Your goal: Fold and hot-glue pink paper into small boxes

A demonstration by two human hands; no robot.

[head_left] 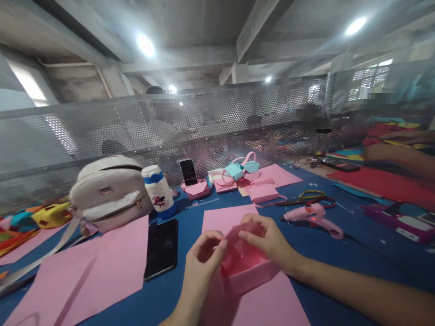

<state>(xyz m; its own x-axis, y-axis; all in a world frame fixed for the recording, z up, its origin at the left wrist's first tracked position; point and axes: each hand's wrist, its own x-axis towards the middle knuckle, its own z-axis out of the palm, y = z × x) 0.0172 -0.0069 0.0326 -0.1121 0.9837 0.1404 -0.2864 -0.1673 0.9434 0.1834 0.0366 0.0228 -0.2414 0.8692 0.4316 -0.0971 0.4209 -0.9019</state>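
Note:
A small open-topped pink paper box (251, 277) is held up over a pink paper sheet (272, 305). My left hand (205, 256) pinches the box's left edge between thumb and forefinger. On the far side, my right hand (272, 242) grips the raised back flap, thumb inside and fingers behind. Parts of the flap are hidden by my fingers. Right of my right hand lies a pink hot glue gun (314, 218) with a small red light. Scissors (306, 198) rest just beyond it.
Left are a black phone (161, 249), pink sheets (98, 271), a white backpack (108, 194) and a bottle (159, 192). Finished-looking pink paper pieces (263, 192) and an upright phone (188, 172) stand before a perforated metal screen (204, 122). Another person's arm (397, 156) reaches in at right.

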